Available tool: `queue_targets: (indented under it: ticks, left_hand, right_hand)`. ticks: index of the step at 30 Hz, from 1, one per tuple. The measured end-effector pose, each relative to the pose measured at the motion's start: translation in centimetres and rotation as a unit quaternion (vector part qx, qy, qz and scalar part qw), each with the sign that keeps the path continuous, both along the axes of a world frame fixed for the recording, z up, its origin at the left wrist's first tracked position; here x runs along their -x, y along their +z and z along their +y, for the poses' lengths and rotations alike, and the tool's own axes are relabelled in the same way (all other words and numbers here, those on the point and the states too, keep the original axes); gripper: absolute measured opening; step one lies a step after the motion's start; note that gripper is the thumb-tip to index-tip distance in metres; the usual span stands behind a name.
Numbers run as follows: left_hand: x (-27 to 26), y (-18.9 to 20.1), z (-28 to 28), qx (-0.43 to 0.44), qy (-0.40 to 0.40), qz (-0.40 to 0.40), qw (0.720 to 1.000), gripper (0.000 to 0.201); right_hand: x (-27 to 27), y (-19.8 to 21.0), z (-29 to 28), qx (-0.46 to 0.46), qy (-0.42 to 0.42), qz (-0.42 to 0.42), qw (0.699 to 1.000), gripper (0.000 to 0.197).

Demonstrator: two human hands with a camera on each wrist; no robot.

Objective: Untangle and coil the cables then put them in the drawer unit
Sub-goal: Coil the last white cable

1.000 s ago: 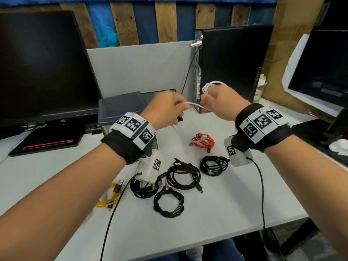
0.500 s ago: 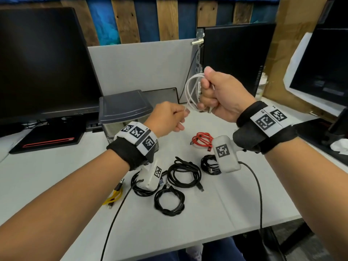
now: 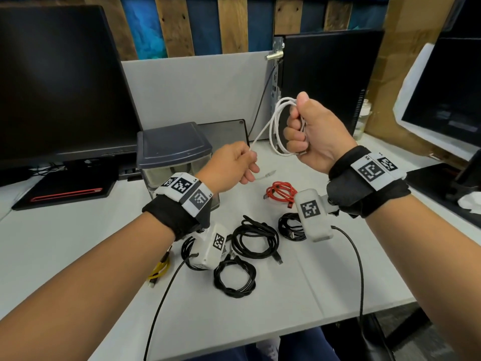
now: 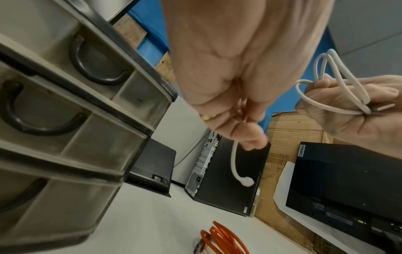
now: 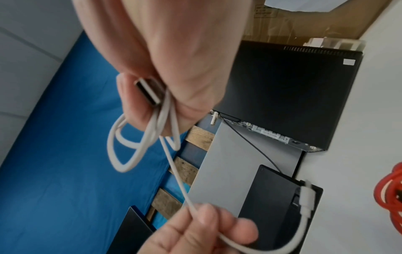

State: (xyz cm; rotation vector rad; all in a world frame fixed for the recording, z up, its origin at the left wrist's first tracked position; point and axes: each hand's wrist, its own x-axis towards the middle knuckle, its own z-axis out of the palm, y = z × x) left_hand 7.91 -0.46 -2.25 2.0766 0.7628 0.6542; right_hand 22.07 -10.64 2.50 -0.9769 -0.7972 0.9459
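Note:
My right hand [image 3: 303, 131] is raised above the desk and grips a coil of white cable [image 3: 276, 126], its USB plug [image 5: 147, 92] sticking out of the fist. My left hand [image 3: 238, 165] pinches the loose end of the same cable [image 5: 180, 185], lower and to the left; the small plug [image 3: 268, 174] dangles below its fingers. The grey drawer unit [image 3: 171, 149] stands behind the left wrist, its drawers [image 4: 65, 96] closed. On the desk lie a coiled red cable [image 3: 279, 192], several coiled black cables [image 3: 253, 238] and a yellow cable [image 3: 159, 269].
A large monitor [image 3: 57, 82] stands at the left, a black computer tower [image 3: 328, 79] behind my right hand, and another screen [image 3: 447, 100] at the right. The desk's front edge [image 3: 286, 334] is near my lap. Wrist camera leads [image 3: 356, 269] trail over the desk.
My right hand has risen and turned, so the white coil now hangs open beside its fingers. My left hand dropped and drew apart, and the cable stretches between the two hands.

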Motion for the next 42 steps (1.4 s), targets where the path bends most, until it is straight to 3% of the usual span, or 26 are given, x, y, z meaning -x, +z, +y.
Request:
queue_targets:
  ticks: [4,7,10,18,22,26,30,32,35,37,42]
  left_hand:
    - [0.3,0.0,0.9,-0.033,0.05,0.066,0.996,0.021]
    - [0.1,0.2,1.1,0.061,0.085,-0.052,0.993,0.015]
    - [0.3,0.9,0.8,0.148,0.077,-0.175,0.97,0.017]
    - [0.2,1.1,0.6,0.198,0.05,-0.232,0.951,0.022]
    - [-0.3,1.3,-0.2,0.219,0.01,-0.201,0.955,0.019]
    - [-0.7,1.9,-1.2,0.261,-0.069,-0.125,0.955,0.019]
    - [-0.1,2.5,-1.0,0.296,-0.118,-0.08,0.945,0.049]
    - [-0.2,2.6,-1.2,0.272,-0.121,-0.049,0.953,0.06]
    - [-0.7,2.5,-1.9,0.225,-0.076,-0.029,0.971,0.04]
    - [-0.9,2.3,-2.0,0.241,-0.054,-0.036,0.968,0.021]
    - [-0.7,2.1,-2.1,0.314,-0.094,-0.052,0.943,0.016]
  right_hand:
    - [-0.1,0.1,0.0,0.005,0.011,-0.017,1.0,0.034]
    - [-0.2,0.0,0.1,0.025,0.005,-0.055,0.998,0.035]
    - [-0.4,-0.2,0.1,0.066,-0.018,-0.102,0.992,0.035]
    - [-0.5,-0.4,0.4,0.086,0.012,-0.1,0.991,0.036]
    - [0.0,-0.8,0.8,0.071,0.06,-0.062,0.994,0.029]
    - [0.3,-1.3,1.4,0.07,0.042,-0.064,0.995,0.034]
    - [-0.1,-1.3,1.5,0.056,-0.001,-0.043,0.998,0.036]
    - [0.0,-1.2,1.6,0.053,-0.012,-0.045,0.998,0.037]
    - [0.4,-1.2,1.7,0.045,-0.011,-0.046,0.998,0.034]
    - [0.7,-1.2,1.7,0.046,-0.028,-0.084,0.995,0.034]
    - [0.2,-1.4,1.6,0.076,-0.082,-0.218,0.969,0.036]
